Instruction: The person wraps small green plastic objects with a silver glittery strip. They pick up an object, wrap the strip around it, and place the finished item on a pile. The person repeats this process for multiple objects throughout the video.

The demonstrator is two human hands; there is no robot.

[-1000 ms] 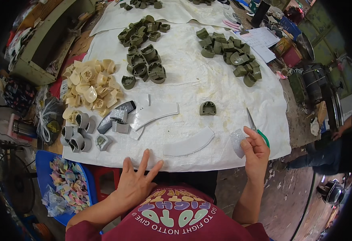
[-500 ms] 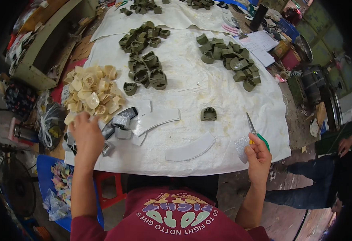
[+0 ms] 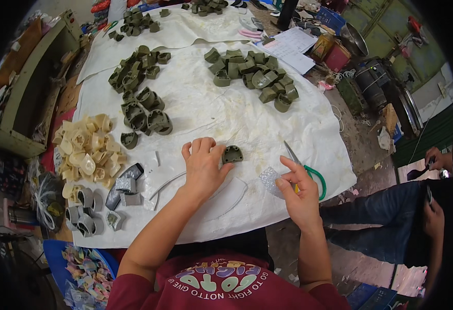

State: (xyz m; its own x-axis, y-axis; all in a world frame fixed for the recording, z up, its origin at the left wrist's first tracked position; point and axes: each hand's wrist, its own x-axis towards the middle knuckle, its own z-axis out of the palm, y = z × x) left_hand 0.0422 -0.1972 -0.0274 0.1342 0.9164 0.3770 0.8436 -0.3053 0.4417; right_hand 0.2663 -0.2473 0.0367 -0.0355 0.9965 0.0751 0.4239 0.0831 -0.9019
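Note:
My left hand (image 3: pixel 204 168) is over the middle of the white-covered table, fingers apart and curved, thumb and forefinger beside an olive-green heel-shaped piece (image 3: pixel 232 154) with small holes. Whether they touch it I cannot tell. Between thumb and fingers, my right hand (image 3: pixel 301 195) holds a thin silver glitter sheet piece (image 3: pixel 271 182). Scissors (image 3: pixel 317 182) with green and yellow handles are beside and partly behind that hand, blades pointing away. Curved white strips (image 3: pixel 231 199) lie under and next to my left forearm.
Cream heel pieces (image 3: pixel 89 150) are heaped at the left, with silver-covered ones (image 3: pixel 86 217) nearer me. Olive pieces (image 3: pixel 146 111) form groups farther back, more (image 3: pixel 257 72) at the right. A blue tub (image 3: pixel 56 253) of scraps stands front left. Another person's hand (image 3: pixel 435 157) shows at the right.
My left hand has moved right, from the cream and silver-covered pieces to the lone olive piece. My right hand still holds the silver piece near the scissors. The whole view has shifted.

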